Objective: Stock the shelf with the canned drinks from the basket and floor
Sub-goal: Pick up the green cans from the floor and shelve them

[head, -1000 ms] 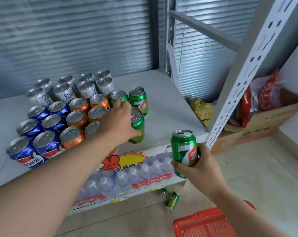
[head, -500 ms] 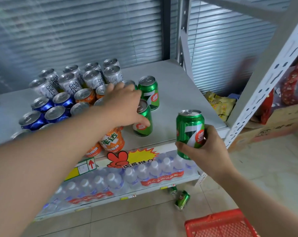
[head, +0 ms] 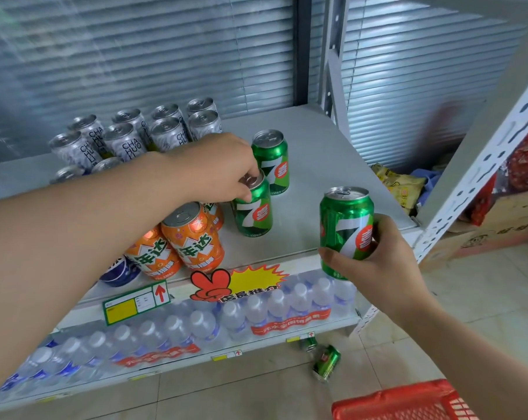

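My left hand [head: 217, 168] reaches over the grey shelf [head: 317, 177] and grips the top of a green can [head: 252, 215] standing there. Another green can [head: 272, 160] stands just behind it. My right hand [head: 375, 265] holds a third green can [head: 346, 228] upright in front of the shelf's front edge. Orange cans [head: 193, 237] stand at the front under my left forearm, and silver cans [head: 126, 140] fill the back rows. Two green cans [head: 326, 362] lie on the floor below. The red basket [head: 402, 401] shows at the bottom right.
Packs of water bottles [head: 196, 325] fill the lower shelf. A white perforated upright [head: 481, 165] rises at the right, with a cardboard box [head: 499, 228] and snack bags [head: 399, 186] behind it. Bare shelf lies to the right of the green cans.
The view has moved closer and lower. My left hand stays on the green can on the shelf. My right hand has lifted its can up level with the shelf's front edge.
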`<state>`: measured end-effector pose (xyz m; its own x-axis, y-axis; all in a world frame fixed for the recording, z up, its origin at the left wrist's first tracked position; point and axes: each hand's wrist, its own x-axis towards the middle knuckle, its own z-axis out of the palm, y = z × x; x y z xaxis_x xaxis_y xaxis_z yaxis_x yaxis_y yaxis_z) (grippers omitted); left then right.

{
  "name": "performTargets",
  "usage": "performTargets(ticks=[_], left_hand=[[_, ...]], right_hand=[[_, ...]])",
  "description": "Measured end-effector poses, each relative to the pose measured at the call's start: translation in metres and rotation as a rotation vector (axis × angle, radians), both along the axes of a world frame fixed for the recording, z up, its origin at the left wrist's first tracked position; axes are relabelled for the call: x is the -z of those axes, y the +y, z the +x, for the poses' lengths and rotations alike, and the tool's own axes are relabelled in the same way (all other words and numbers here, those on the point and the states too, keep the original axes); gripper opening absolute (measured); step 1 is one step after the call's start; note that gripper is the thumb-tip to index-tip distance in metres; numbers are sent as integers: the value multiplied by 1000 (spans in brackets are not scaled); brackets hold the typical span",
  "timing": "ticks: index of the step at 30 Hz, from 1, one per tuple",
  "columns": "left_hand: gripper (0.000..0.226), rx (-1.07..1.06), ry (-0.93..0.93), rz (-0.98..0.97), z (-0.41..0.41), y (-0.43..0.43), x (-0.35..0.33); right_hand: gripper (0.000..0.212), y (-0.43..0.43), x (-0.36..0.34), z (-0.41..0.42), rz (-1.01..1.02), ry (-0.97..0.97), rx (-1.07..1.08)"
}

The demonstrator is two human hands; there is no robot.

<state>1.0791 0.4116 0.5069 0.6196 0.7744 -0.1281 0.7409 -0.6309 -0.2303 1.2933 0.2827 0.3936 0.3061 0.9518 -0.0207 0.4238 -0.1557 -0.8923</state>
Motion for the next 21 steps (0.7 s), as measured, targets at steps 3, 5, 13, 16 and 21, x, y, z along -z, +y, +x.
performTargets(ticks=[3, 5, 13, 16, 21], left_hand=[[38, 19, 29, 19, -3, 2, 1], [37, 39, 57, 36, -4, 3, 0], [52, 76, 87, 52, 1, 2, 1], [51, 29, 48, 17, 1, 3, 2], [51, 9, 42, 11, -6, 7, 0]], right_hand=[[63, 2, -1, -2, 24, 4, -2], [63, 5, -2, -4, 39, 9, -1], [64, 22, -5, -8, 67, 31, 17], [65, 26, -4, -9, 64, 40, 2], [65, 32, -5, -12, 82, 24, -2]])
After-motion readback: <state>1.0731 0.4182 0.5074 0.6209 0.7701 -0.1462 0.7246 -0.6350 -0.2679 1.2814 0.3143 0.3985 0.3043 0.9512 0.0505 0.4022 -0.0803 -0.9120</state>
